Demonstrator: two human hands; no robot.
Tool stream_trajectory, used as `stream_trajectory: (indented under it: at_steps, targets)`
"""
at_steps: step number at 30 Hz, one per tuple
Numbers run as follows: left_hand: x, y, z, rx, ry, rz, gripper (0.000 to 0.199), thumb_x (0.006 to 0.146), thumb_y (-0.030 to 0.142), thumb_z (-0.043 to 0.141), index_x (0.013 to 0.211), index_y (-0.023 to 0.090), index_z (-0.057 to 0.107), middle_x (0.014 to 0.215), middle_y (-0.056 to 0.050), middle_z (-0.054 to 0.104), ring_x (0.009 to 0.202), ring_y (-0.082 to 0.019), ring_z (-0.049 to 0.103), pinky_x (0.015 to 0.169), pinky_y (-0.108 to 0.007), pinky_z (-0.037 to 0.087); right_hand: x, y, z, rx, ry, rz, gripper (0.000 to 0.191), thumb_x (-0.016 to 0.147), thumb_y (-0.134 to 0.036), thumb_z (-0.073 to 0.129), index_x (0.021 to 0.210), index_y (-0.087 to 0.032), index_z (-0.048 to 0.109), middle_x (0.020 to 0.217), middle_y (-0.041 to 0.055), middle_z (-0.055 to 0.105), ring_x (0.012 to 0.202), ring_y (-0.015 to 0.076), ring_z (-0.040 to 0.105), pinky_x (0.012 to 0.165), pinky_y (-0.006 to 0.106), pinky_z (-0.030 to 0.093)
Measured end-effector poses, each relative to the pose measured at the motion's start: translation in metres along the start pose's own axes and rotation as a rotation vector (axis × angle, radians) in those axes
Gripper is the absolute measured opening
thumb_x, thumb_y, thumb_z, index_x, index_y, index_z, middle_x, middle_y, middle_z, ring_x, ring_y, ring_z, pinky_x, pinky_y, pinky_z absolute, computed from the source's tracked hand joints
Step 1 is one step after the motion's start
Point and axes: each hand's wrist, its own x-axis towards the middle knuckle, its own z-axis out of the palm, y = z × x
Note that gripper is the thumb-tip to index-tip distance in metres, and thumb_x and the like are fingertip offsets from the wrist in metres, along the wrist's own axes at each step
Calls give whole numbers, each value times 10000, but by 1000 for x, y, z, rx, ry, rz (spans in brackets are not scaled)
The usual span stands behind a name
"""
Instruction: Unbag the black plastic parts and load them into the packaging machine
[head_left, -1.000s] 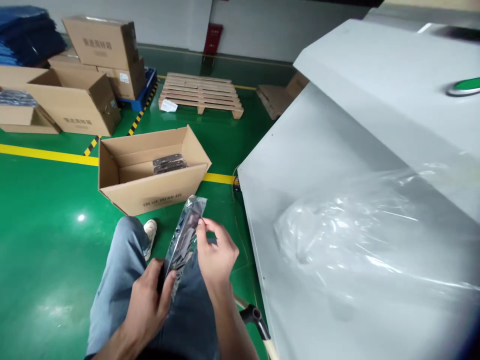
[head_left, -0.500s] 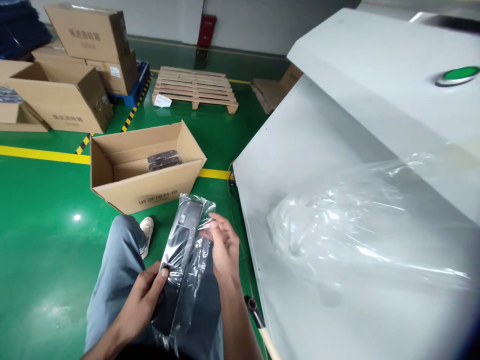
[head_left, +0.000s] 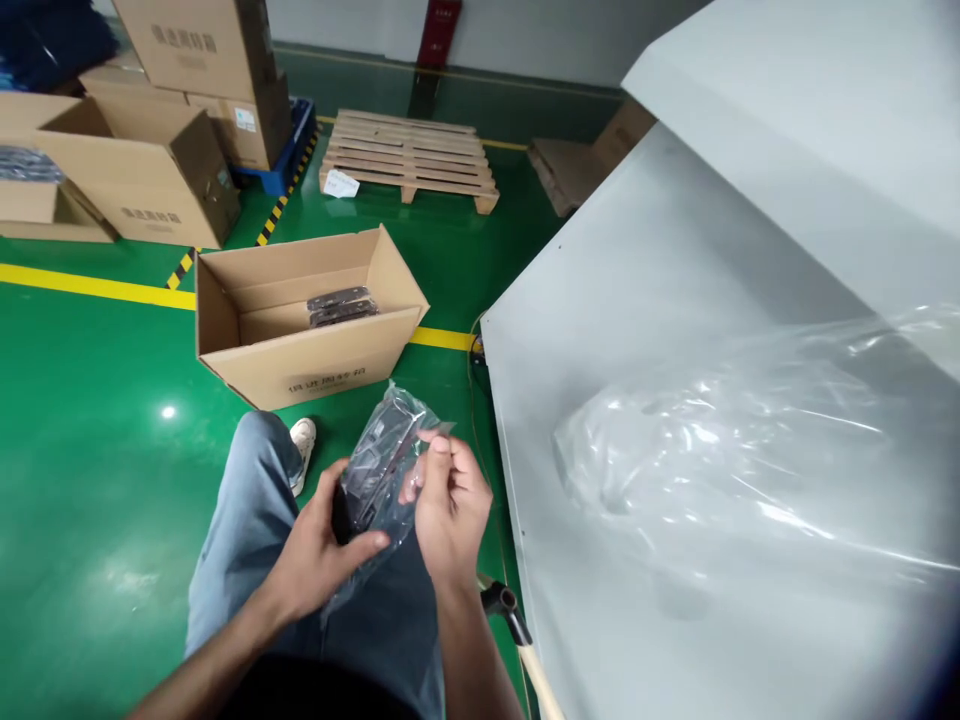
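A long black plastic panel (head_left: 367, 465) in a clear plastic bag (head_left: 401, 400) is held over my lap, tilted up and away from me. My left hand (head_left: 319, 545) grips its lower left side, with the thumb across the front and the fingers behind. At the upper right edge, my right hand (head_left: 450, 500) pinches the loose film of the bag between thumb and fingers. The lower end of the panel is partly hidden by my left hand.
An open carton (head_left: 315, 350) with several bagged dark parts (head_left: 341, 308) stands on the floor ahead. Left are more cartons (head_left: 142, 190); behind is a wooden pallet (head_left: 409, 155). On the right, a large clear plastic bag (head_left: 675, 450) lies on a grey-white surface (head_left: 600, 320).
The panel has turned, its top leaning to the right. My left hand has shifted up along it with the thumb moved across, and my right hand now pinches the film more tightly.
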Motion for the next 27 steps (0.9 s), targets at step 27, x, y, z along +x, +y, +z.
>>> stream_trajectory:
  at_steps: [27]
  targets:
    - [28,22,-17,68,484,-38,512,972,605,629,1283,199,615,1213,-88,729,1101,-261,660,995,-387,499,-66,52,8,-239,-482,194,429,948,-468,686,1294,-217,652,844,33,722,753,199,720,689,310,620]
